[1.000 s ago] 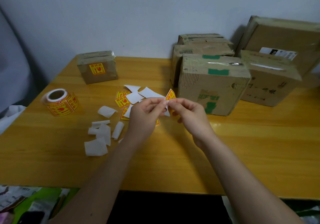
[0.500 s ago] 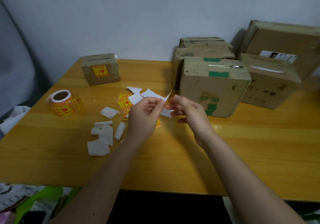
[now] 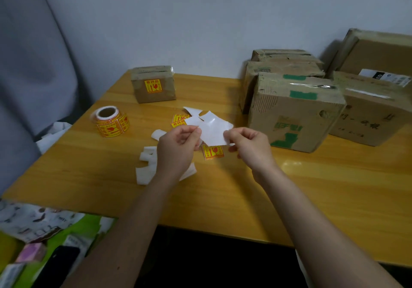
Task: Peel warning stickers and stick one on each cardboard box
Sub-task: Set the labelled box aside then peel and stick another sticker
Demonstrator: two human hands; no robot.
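White backing paper (image 3: 213,132) hangs between both hands above the wooden table (image 3: 323,187), its blank side toward the camera. Left hand (image 3: 176,148) pinches the paper's left edge between thumb and fingertips; right hand (image 3: 249,146) pinches the lower right corner the same way. Whether a sticker still clings to the far face cannot be told.

Directly under the paper, at the table's centre, a loose yellow warning sticker (image 3: 213,152) lies flat, and more yellow stickers (image 3: 179,120) sit just beyond at about 11 o'clock from the hands, partly covered by white scraps. Spent backing pieces (image 3: 146,171) are scattered at 8 o'clock from the left hand, some curled.

At 10 o'clock the sticker roll (image 3: 110,121) stands on end, its yellow labels facing outward. Farther back at 11 o'clock a small cardboard box (image 3: 153,84) wears a yellow sticker on its front face. At 2 o'clock a cluster of larger boxes rests against the wall: the nearest box (image 3: 294,111) bears green tape and green print, with a second box (image 3: 372,111) touching its right side and others stacked behind. None of their visible faces shows a yellow label.
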